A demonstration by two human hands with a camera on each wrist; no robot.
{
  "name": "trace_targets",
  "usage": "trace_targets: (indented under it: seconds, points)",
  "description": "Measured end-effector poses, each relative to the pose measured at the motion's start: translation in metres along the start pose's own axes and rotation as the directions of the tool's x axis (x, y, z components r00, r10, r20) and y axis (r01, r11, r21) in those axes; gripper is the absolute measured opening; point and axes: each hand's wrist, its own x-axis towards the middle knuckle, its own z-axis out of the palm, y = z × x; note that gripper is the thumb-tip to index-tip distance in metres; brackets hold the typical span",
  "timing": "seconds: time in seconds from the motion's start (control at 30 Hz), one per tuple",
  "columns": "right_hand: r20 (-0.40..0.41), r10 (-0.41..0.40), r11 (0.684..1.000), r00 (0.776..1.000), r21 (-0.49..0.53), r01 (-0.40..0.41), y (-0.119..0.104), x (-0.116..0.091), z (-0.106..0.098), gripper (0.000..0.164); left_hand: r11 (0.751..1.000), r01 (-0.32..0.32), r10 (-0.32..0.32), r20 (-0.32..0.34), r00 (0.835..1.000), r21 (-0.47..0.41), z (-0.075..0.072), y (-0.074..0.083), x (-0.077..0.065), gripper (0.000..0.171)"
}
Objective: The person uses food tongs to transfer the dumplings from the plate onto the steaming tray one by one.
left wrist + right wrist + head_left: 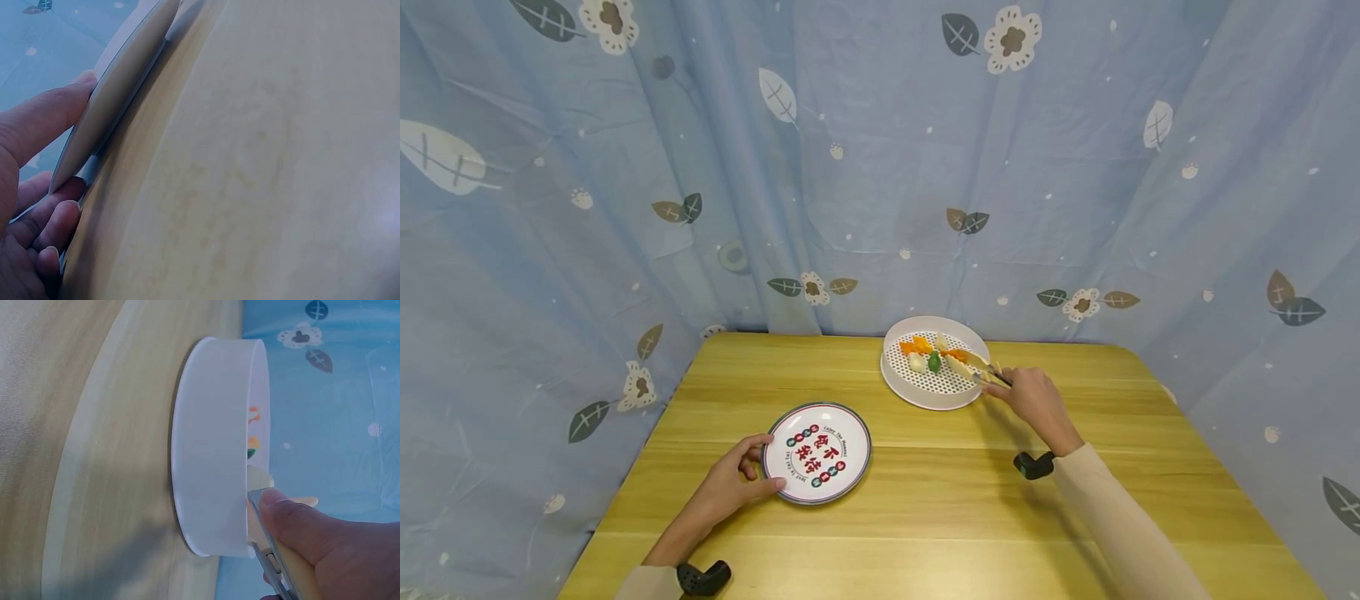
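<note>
My left hand (737, 479) grips the near-left rim of a round white plate (854, 455) printed with red characters. In the left wrist view the plate (119, 94) appears edge-on, thumb over its rim and fingertips beneath. With my right hand (1037, 404) I hold tongs (981, 373) with pale tips, reaching into a round white steamer basket (936, 400) with a perforated base. An orange piece (958, 356) lies at the tips; I cannot tell if it is pinched. Beside it are a green piece (934, 362), white pieces (917, 362) and orange-yellow pieces (917, 344).
The wooden table (925, 533) carries the plate at left and the basket near its back edge. A blue patterned curtain (880, 167) hangs right behind the table and along both sides. Black wrist devices (1033, 465) sit on both wrists.
</note>
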Motion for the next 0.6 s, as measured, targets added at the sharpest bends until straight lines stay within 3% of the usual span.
trace_targets:
  seconds: [0.6]
  points:
    - [0.035, 0.038, 0.999, 0.999, -0.008, -0.037, -0.0056, 0.0074, -0.0014, 0.048, 1.0, -0.007, 0.007, -0.007, 1.0, 0.026, 0.0007, -0.0011, 0.0005, 0.075]
